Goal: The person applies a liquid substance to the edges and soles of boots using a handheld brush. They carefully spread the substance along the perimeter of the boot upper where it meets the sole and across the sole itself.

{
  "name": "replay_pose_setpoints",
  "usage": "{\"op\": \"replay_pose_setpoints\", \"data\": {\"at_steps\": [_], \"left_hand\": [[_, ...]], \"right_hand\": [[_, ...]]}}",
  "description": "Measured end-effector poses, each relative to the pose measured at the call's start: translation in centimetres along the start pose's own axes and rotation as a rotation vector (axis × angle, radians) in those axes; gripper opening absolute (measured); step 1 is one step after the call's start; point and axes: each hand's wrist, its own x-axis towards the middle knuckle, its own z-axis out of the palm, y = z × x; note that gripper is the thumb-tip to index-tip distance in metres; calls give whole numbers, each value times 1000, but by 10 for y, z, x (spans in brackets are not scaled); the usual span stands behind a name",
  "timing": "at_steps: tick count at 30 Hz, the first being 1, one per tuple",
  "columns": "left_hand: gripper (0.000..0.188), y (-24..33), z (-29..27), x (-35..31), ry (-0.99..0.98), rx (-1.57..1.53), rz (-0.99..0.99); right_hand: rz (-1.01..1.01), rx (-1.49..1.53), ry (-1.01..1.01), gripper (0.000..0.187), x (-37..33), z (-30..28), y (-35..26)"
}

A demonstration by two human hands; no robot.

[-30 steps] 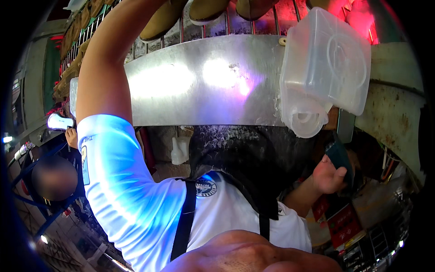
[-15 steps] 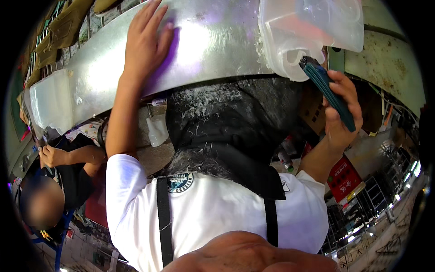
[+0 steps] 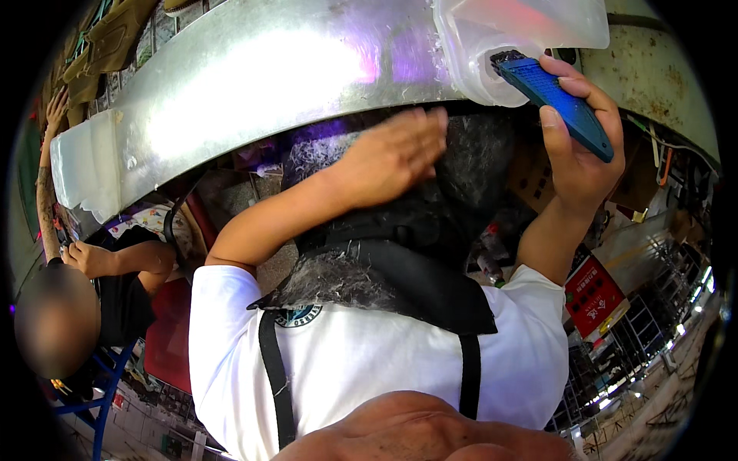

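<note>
Blue brush (image 3: 560, 104) at two o'clock.
Right hand (image 3: 578, 173) grips it; left hand (image 3: 392, 157), twelve o'clock, loosely extended, apparently empty, over black apron (image 3: 361, 280).

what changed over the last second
The left hand pulled back from over the metal worktop toward the body, now in front of the black apron. The right hand brought the blue brush up to the round cup by the clear container. Its grip and the container's place look unchanged.
</note>
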Motion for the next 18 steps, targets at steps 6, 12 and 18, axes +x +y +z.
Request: {"op": "replay_pose_setpoints", "data": {"at_steps": [6, 12, 18], "left_hand": [[31, -17, -30, -5, 277, 164, -325], [21, -15, -17, 16, 273, 165, -425], [12, -7, -15, 26, 213, 191, -528]], "right_hand": [[104, 58, 29, 36, -5, -20, 0], [142, 59, -31, 37, -5, -16, 6], [68, -126, -66, 34, -2, -30, 5]]}}
